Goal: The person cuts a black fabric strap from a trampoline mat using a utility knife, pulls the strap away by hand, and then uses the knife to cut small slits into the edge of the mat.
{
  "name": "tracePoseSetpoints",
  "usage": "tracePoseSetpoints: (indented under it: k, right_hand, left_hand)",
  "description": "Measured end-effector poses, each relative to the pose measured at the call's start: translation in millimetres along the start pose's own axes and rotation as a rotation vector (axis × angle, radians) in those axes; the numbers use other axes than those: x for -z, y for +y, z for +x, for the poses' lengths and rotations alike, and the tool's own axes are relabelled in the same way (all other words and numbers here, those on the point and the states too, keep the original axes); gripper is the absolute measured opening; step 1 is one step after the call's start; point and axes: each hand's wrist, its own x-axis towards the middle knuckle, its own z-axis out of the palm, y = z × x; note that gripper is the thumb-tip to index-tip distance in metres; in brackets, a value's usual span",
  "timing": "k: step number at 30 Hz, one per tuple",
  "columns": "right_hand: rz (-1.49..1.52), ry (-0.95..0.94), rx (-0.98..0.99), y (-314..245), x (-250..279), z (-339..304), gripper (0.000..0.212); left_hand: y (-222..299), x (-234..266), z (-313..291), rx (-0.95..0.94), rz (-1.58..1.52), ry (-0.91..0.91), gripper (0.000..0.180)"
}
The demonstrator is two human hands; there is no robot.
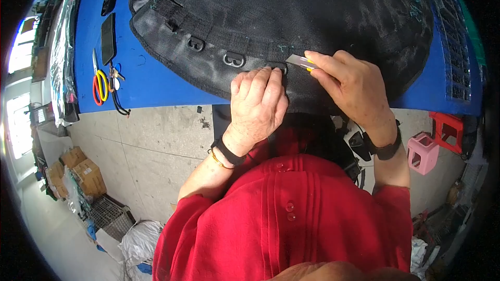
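A large round black mesh trampoline mat (pixel 333 26) lies over the table, with a black webbing band and stitched tabs near its edge. Pinched in my right hand (pixel 359 86) is a utility knife (pixel 304 62) with yellow parts, its wide blade pointing left over the webbing. My left hand (pixel 259 104) is closed at the mat's near edge, its fingertips on a black D-ring (pixel 277 66) just left of the blade. Two more D-rings, one dark (pixel 196 44) and one greyish (pixel 234 59), sit further left along the band. The left fingers hide part of the ring they hold.
Beneath the mat is a blue tabletop (pixel 151 80). On its left lie scissors (pixel 100 83) with red and yellow handles, a black phone (pixel 108 39) and keys (pixel 117 74). Cardboard boxes (pixel 86 174) stand on the floor at left. Pink (pixel 423 152) and red stools (pixel 447 131) stand at right.
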Motion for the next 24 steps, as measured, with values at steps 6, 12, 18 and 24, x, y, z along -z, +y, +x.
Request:
tracePoseSetpoints:
  k: [6,12,18,24]
  right_hand:
    - [-0.002,-0.008,-0.003,-1.1,1.2,-2.1,0.028]
    - [0.041,0.003,-0.042,2.0,-0.3,-4.4,0.027]
    - [0.103,0.038,-0.073,3.9,-4.9,-3.2,0.028]
    - [0.060,0.026,-0.049,2.0,-5.9,2.6,0.027]
  left_hand:
    - [-0.7,-0.5,-1.5,0.000,0.006,0.006,0.045]
    - [1.2,1.2,1.6,0.007,0.000,-0.001,0.047]
    - [-0.6,-0.8,-0.4,0.000,0.001,0.003,0.047]
    - [-1.3,-1.4,-1.2,-0.003,0.005,0.002,0.047]
